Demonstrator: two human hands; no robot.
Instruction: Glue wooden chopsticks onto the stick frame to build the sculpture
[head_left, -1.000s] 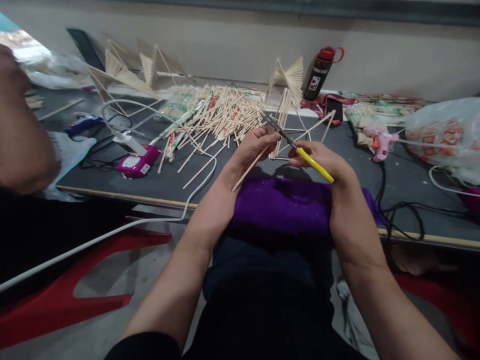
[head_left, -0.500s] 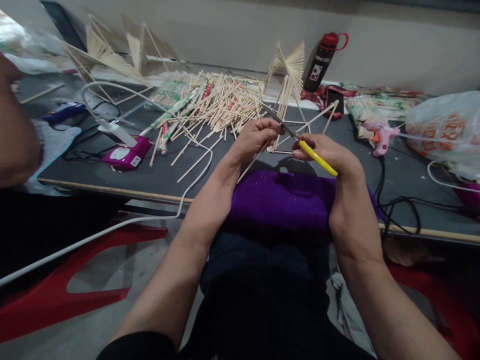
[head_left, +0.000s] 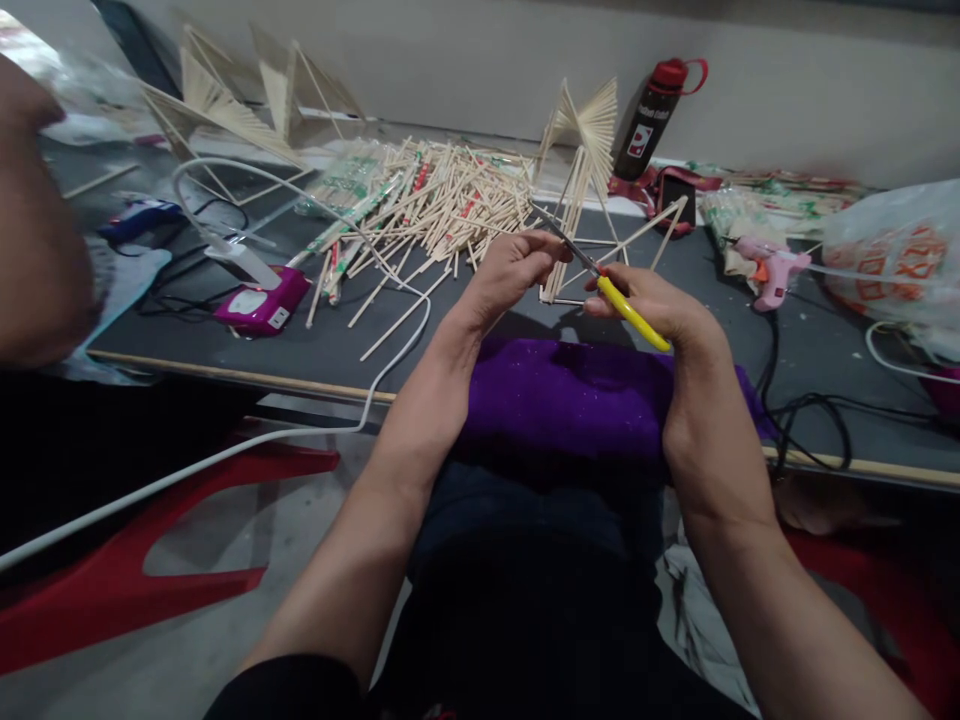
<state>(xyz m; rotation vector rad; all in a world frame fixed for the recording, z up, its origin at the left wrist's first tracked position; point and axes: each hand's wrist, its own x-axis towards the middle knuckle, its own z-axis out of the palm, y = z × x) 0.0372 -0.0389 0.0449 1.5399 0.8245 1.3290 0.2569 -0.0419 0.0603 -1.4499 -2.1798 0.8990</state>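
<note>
My right hand (head_left: 645,300) grips scissors (head_left: 634,315) by their yellow handle, with the metal blades pointing up and left. Close to the blades, the fingers of my left hand (head_left: 517,268) are pinched together; what sits between them is hidden. Just beyond both hands stands a fan-shaped frame of thin wooden sticks (head_left: 576,180), its base partly covered by my fingers. Behind my left hand lies a heap of loose wooden sticks (head_left: 457,200). A purple cloth (head_left: 570,395) lies below my hands at the table edge.
Further stick frames (head_left: 225,110) stand at the back left. A purple power block (head_left: 262,305) with a white cable lies on the left, near another person's arm (head_left: 37,220). A dark bottle (head_left: 649,120), a pink glue gun (head_left: 776,270) and a plastic bag (head_left: 892,250) are right.
A thin stick that slanted down below my left hand no longer shows there. Both hands and the scissors stay nearly in place; the whole view has shifted slightly.
</note>
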